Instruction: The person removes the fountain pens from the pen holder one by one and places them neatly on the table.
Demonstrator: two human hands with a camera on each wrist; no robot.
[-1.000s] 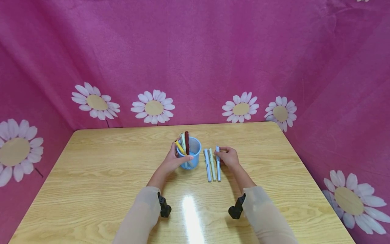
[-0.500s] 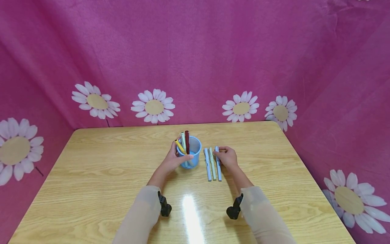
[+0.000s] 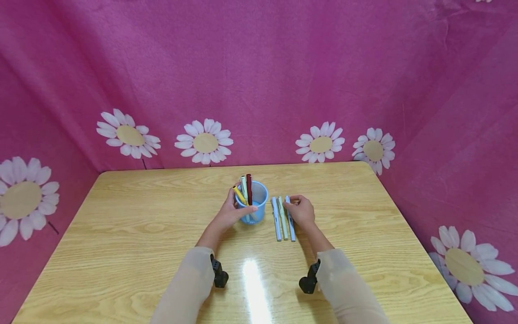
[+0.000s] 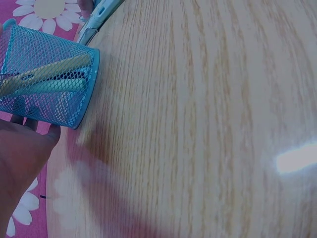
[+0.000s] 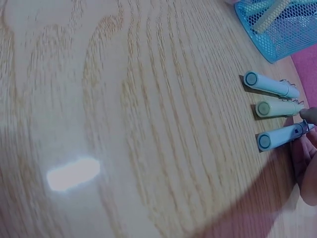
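My left hand (image 3: 227, 215) grips the near-left side of a blue mesh pen cup (image 3: 263, 204), which stands upright on the table. Inside lean a yellow pen (image 3: 239, 195), a pale green pen (image 3: 243, 185) and a dark red pen (image 3: 248, 186). Right of the cup, a light blue pen (image 3: 276, 220) and a pale green pen (image 3: 283, 220) lie side by side. Another light blue pen (image 3: 291, 228) lies beside them, its far end pinched by my right hand (image 3: 303, 212). The right wrist view shows thumb and fingers at this pen's (image 5: 280, 137) clip end; some fingers are cut off.
The wood-grain table (image 3: 141, 234) ends at a back edge against a pink curtain (image 3: 259, 81) with daisies. Black wrist cameras sit on both cuffs, the left camera (image 3: 220, 275) and the right camera (image 3: 309, 281). A bright reflection lies on the near tabletop.
My right hand has shifted slightly left, and the far end of the right-hand light blue pen has swung left toward the green pen. The left hand and cup stay put.
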